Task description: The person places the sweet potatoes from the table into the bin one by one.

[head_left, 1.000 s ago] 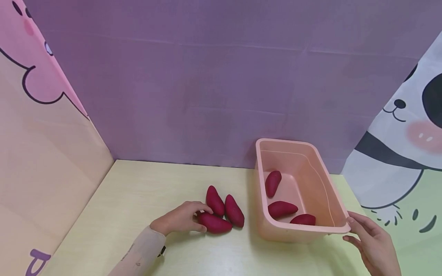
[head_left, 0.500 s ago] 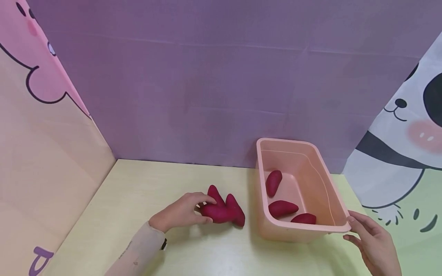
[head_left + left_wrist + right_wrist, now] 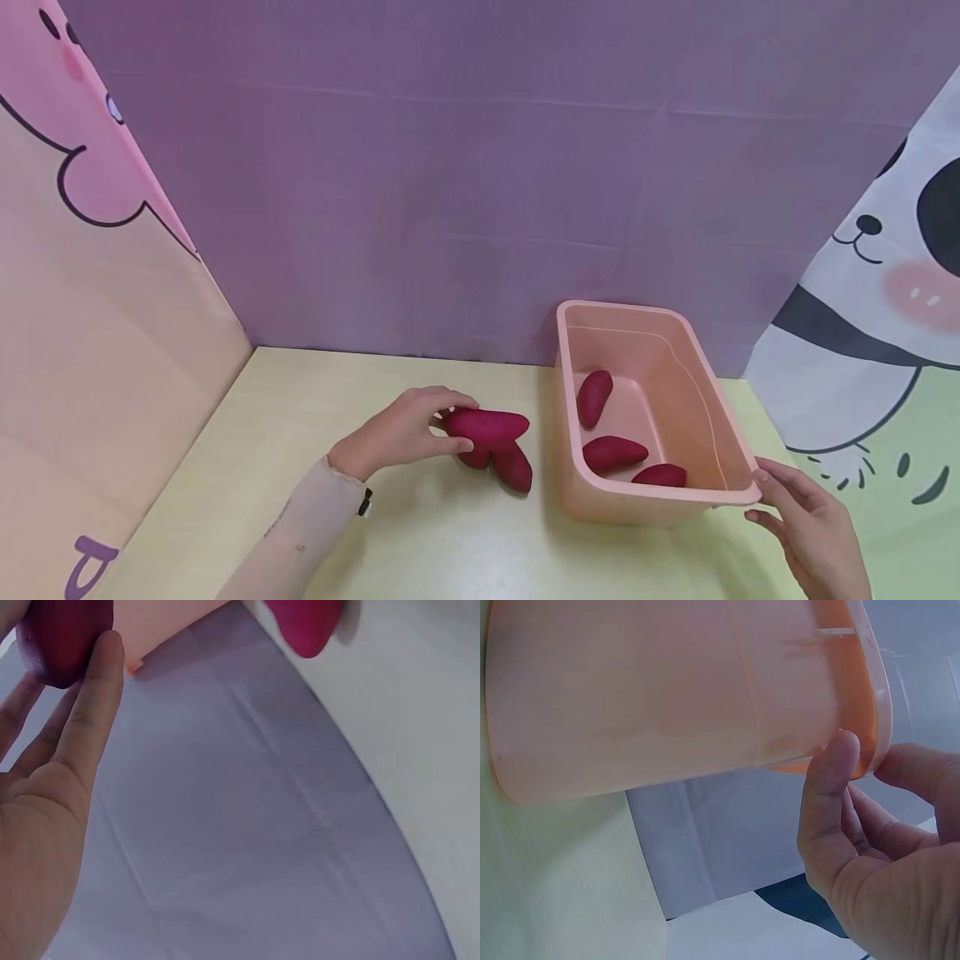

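My left hand (image 3: 405,429) grips a dark red sweet potato (image 3: 491,426) at its left end, between thumb and fingers. It hangs above two more sweet potatoes on the table and partly covers them; the right one (image 3: 514,469) shows best. In the left wrist view the held sweet potato is cut off by the top edge. To the right stands a pink plastic bin (image 3: 667,497) with three sweet potatoes inside, one (image 3: 615,454) lying near its middle left. My right hand (image 3: 813,525) pinches the bin's front right rim corner, with the thumb and fingers around the rim (image 3: 883,712).
The pale wooden table (image 3: 300,400) ends at a purple cloth wall (image 3: 412,208) behind. Side panels with cartoon prints rise at left and right, a panda (image 3: 862,333) on the right one. The bin stands close to the back wall.
My left hand has taken the front sweet potato of the group, lifted it and carried it up and slightly right, over the other two. The right hand and the bin have stayed put.
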Motion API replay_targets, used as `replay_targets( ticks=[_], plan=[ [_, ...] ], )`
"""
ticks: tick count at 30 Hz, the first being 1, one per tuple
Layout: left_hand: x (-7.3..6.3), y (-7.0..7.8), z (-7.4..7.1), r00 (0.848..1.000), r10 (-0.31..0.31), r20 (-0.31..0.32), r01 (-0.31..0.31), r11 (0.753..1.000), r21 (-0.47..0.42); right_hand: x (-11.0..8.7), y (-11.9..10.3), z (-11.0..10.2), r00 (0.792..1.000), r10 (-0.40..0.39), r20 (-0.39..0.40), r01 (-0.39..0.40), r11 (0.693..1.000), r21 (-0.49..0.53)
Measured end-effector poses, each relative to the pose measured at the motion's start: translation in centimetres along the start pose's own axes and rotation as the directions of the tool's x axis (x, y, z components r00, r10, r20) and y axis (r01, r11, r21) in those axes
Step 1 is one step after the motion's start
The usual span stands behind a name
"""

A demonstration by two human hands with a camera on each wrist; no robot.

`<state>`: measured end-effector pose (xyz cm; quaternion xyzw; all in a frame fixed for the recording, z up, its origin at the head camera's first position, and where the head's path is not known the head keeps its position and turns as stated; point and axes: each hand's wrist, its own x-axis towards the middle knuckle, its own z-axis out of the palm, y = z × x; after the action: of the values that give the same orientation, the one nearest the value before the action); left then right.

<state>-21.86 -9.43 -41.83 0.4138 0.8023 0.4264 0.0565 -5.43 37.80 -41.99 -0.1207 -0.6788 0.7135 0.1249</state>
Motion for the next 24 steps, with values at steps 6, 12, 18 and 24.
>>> replay_targets(
  ticks=[6, 12, 18, 24],
  plan=[
    [1.3, 1.3, -1.0, 1.000, 0.005, -0.008, -0.005, 1.000, 0.017, 0.0, 0.1, -0.1, 1.000, -0.016, 0.016, 0.016, 0.999, 0.033],
    [3.3, 3.1, -2.1, 0.998, 0.055, -0.032, -0.054, 0.997, 0.053, 0.0, 0.1, -0.1, 1.000, 0.024, -0.014, -0.024, 1.000, 0.006],
    [5.6, 5.2, -2.4, 0.997, 0.066, -0.041, -0.058, 0.984, 0.170, 0.0, 0.0, -0.1, 0.999, 0.043, -0.030, -0.043, 0.999, -0.010],
    [8.5, 6.9, -1.5, 0.998, 0.016, -0.053, 0.000, 0.959, 0.285, 0.0, -0.1, -0.1, 0.998, 0.058, -0.039, -0.059, 0.998, -0.017]
  ],
)
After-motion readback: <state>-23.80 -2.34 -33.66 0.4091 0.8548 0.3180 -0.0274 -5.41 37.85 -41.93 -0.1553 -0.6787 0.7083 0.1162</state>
